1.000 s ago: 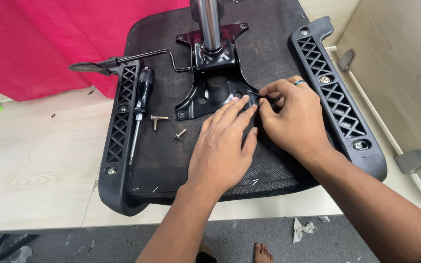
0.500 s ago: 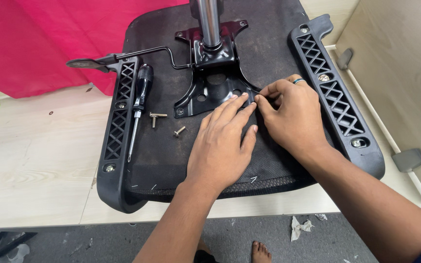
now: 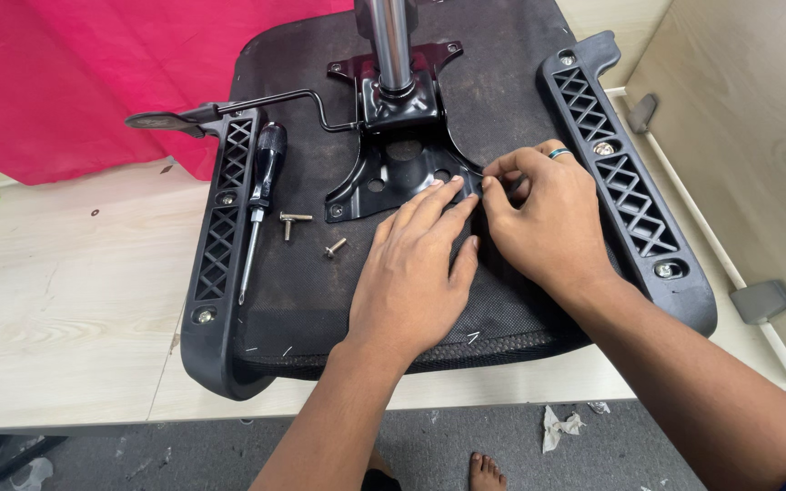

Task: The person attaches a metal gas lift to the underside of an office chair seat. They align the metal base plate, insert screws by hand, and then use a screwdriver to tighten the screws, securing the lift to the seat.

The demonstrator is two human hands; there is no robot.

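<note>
Head view, from the left: a pale wooden table [image 3: 56, 300] with a pink cloth [image 3: 93, 73] at its back, and an upturned chair seat [image 3: 320, 300] lying on it. On the seat's left side runs a black armrest bracket [image 3: 220, 245], and beside it lies a screwdriver [image 3: 259, 195], tip pointing toward the person. Just right of that sit two loose bolts [image 3: 295, 221], near each other on the dark fabric.

At the middle is the black metal base plate [image 3: 393, 155] with its steel post [image 3: 388, 41] and a lever [image 3: 229, 109] reaching left. The left hand [image 3: 411, 273] lies flat and released on the fabric, fingertips touching the plate's near edge. The right hand [image 3: 548, 218] pinches something small at the plate's right corner; what it grips is too hidden to tell. A second bracket [image 3: 629, 191] lies at far right.

The loose bolts could roll off the sloped fabric if the seat is nudged. The pinched piece might slip, and fingers risk being nipped against the plate's edge.
</note>
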